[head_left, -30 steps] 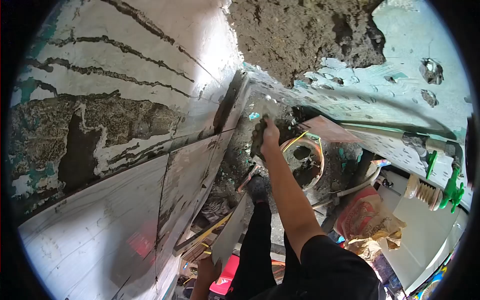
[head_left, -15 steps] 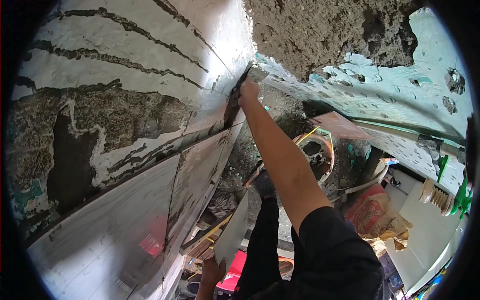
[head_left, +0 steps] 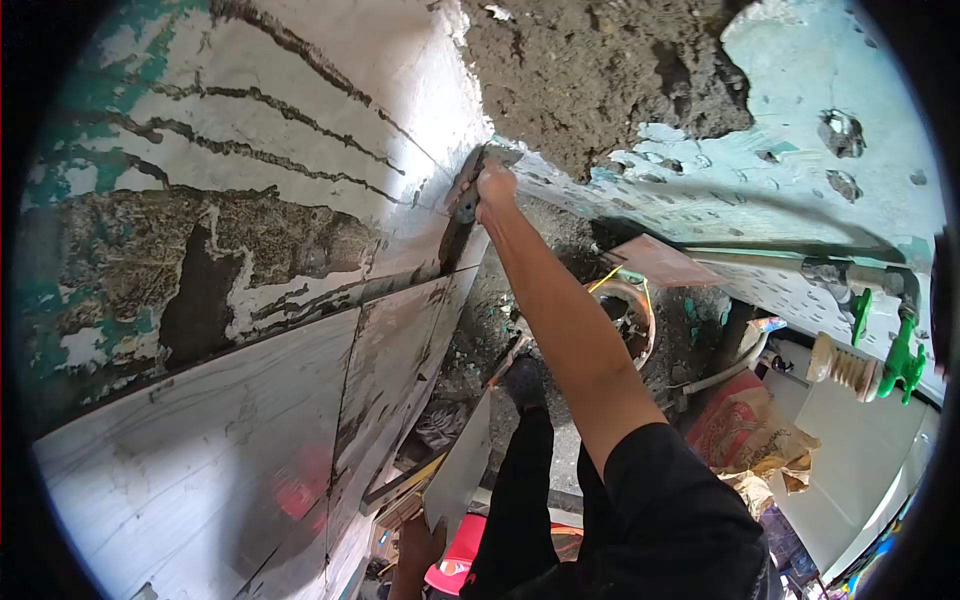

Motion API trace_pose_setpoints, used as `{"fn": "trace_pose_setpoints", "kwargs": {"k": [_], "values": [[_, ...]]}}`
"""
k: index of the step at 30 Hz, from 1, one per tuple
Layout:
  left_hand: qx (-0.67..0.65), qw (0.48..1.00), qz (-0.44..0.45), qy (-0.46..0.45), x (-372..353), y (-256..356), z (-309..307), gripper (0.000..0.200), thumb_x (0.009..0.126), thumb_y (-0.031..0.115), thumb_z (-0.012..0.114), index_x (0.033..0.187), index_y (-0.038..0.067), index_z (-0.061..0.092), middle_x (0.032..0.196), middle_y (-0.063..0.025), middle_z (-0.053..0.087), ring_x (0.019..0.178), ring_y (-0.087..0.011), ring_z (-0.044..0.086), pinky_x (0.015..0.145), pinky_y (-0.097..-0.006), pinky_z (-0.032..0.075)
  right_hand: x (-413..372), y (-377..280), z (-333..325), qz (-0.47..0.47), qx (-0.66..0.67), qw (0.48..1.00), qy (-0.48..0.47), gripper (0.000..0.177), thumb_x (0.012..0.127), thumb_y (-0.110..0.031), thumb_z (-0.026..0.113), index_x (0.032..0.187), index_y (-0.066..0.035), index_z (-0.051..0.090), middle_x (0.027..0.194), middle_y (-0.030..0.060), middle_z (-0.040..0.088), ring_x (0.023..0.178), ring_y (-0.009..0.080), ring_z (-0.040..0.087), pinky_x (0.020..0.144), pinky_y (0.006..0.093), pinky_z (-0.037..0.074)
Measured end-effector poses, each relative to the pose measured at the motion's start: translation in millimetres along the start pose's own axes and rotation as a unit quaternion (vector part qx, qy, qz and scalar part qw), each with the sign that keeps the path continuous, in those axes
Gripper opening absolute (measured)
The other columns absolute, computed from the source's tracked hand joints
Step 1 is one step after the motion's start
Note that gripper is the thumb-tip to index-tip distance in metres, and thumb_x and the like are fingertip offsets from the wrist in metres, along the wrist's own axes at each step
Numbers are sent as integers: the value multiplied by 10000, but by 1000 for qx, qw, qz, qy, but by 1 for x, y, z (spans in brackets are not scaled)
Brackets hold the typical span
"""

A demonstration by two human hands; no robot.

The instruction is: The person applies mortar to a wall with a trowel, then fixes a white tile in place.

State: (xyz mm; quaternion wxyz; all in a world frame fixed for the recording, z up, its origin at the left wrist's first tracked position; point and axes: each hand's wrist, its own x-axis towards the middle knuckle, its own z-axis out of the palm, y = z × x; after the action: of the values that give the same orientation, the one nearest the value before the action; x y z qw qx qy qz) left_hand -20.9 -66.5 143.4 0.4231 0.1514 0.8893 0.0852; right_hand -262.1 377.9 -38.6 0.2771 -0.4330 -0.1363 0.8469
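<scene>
Right hand (head_left: 495, 185) closed round the handle of a small trowel (head_left: 503, 155), blade pressed into the inner corner between the tiled wall (head_left: 250, 430) and the rough grey mortar patch (head_left: 600, 80) — right at the top of a dark mortar seam (head_left: 452, 235). Probably best done with the blade at a shallow angle, drawn along the seam in one firm stroke, packing the mix in to avoid hollows behind the tile edge. Worth scraping off any excess at once, before smearing the glazed face. Pressure better taken from the wrist than from the shoulder, judging by the reach.

Right arm stretched almost straight, up and forward out of a black sleeve (head_left: 680, 520), wrist turned slightly in toward the wall. Left hand (head_left: 412, 548) low at the bottom of the view, clasped on the lower end of a loose pale tile (head_left: 460, 470) held on edge — fingers mostly hidden, so tightness of grip hard to judge. Down on the floor: a round bucket (head_left: 625, 300) and a crumpled cement sack (head_left: 735, 430). Green tap handles (head_left: 900, 365) on the pipe at right.
</scene>
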Motion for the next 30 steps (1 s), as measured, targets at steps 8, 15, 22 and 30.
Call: {"fn": "trace_pose_setpoints", "kwargs": {"k": [8, 15, 22, 30], "values": [[21, 999, 18, -31, -1, 3, 6, 360, 748, 218, 597, 995, -43, 595, 848, -258, 625, 819, -427, 606, 732, -476, 489, -54, -34, -3, 29, 50, 996, -64, 216, 910, -240, 427, 752, -98, 468, 592, 47, 456, 485, 173, 448, 450, 342, 402], [14, 999, 32, -25, -2, 8, 11, 358, 766, 238, 576, 1003, -29, 600, 838, -251, 630, 816, -413, 612, 746, -469, 488, -51, -21, -83, 89, 125, 988, -24, 219, 909, -272, 414, 728, -151, 445, 564, 6, 410, 498, 160, 420, 464, 325, 371], [-15, 999, 40, 24, 1, 12, 9, 368, 770, 269, 581, 978, -34, 602, 819, -266, 624, 803, -436, 603, 745, -478, 487, -3, -9, -12, 98, 31, 994, -30, 230, 906, -254, 375, 791, -88, 486, 601, 52, 484, 491, 193, 468, 433, 394, 407], [57, 997, -1, -50, 4, -22, 15, 392, 771, 281, 584, 1002, -36, 572, 818, -281, 615, 784, -450, 599, 727, -492, 486, -30, -24, -27, 126, 33, 991, -26, 172, 912, -232, 348, 858, -118, 464, 596, 30, 459, 472, 151, 442, 440, 316, 397]]}}
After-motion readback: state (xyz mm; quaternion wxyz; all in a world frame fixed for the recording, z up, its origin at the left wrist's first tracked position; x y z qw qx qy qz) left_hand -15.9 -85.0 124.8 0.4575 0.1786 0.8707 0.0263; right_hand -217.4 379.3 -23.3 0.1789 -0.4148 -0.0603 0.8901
